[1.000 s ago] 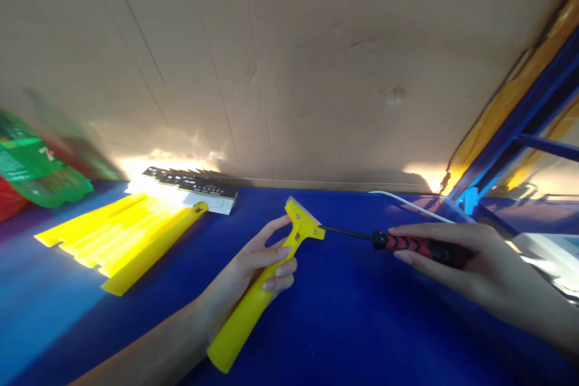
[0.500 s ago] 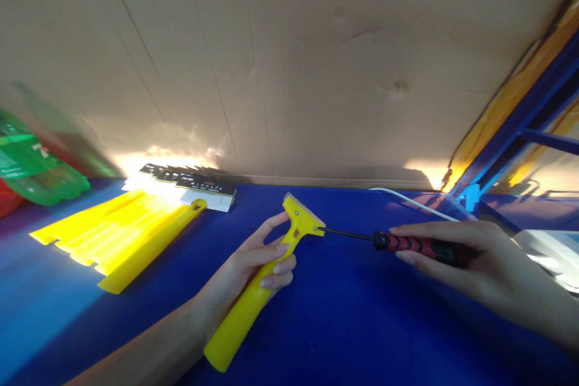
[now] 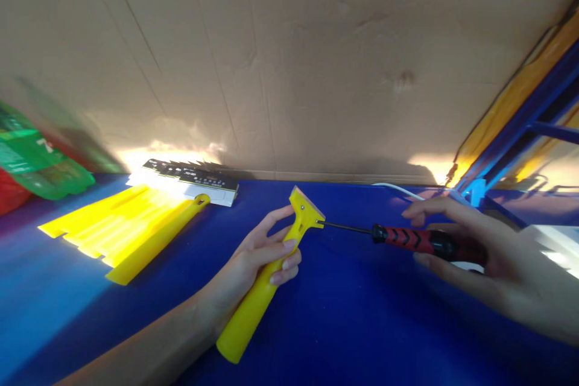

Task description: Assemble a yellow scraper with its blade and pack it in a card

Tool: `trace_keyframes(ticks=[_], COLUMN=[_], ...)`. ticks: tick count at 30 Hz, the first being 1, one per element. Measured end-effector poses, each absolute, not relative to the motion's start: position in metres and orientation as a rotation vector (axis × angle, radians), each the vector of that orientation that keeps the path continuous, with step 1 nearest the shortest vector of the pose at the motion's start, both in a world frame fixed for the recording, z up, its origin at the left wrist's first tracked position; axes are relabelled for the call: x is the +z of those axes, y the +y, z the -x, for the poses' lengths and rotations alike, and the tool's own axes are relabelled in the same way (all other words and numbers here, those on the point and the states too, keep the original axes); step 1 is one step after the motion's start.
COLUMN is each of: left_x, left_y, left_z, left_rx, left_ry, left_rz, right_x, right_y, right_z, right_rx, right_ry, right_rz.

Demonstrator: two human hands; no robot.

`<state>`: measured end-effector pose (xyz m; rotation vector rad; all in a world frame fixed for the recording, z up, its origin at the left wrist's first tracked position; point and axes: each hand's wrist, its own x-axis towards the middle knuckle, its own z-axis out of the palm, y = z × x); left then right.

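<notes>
Left of the yellow scraper (image 3: 253, 313) lie stacked scrapers (image 3: 149, 232). Our left hand (image 3: 253, 259) grips the yellow scraper above the tabletop (image 3: 344, 313); right of it, our right hand (image 3: 502, 262) cradles the screwdriver (image 3: 402, 237), thumb and forefinger lifted: so slack a hold could let it slip.

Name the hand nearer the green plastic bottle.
Left. The left hand is to the right of the bottle, near picture centre; the right hand is much farther right.

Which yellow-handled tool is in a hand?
The yellow scraper in the left hand, screwdriver at its head; the other yellow handles lie together on the blue table.
</notes>
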<state>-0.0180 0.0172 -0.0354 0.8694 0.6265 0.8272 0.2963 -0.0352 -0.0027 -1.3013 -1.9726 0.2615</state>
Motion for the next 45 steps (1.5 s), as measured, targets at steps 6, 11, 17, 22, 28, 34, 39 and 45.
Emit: trace_keyframes(ticks=[6,11,17,22,28,34,39,45], left_x=[-0.039,-0.036,-0.04,-0.042,-0.039,-0.043,-0.039,-0.04], left_y=[0.012,0.009,0.006,0.007,0.01,0.006,0.008,0.005], left_z=[0.012,0.012,0.008,0.004,0.006,0.001,0.005,0.004], left_rx=[0.972,1.023,1.066,1.092,1.064,1.051,1.003,0.985], left_ry=[0.594,0.602,0.617,0.625,0.674,0.646,0.666,0.638], left_rz=[-0.887,-0.914,-0.877,-0.882,-0.859,-0.872,-0.868,-0.883], right_x=[-0.004,0.0,-0.005,-0.009,-0.007,-0.016,-0.009,-0.007], right_y=[-0.033,-0.032,-0.024,-0.023,-0.023,-0.02,-0.022,-0.025], right_z=[-0.281,-0.281,-0.289,-0.279,-0.282,-0.285,-0.289,-0.283], right_rx=[0.391,0.673,0.872,0.758,0.911,0.545,0.736,0.571], right_ry=[-1.659,-1.528,-1.463,-1.382,-1.476,-1.402,-1.504,-1.497], right_rz=[1.476,1.519,1.355,1.484,1.247,1.517,1.294,1.462])
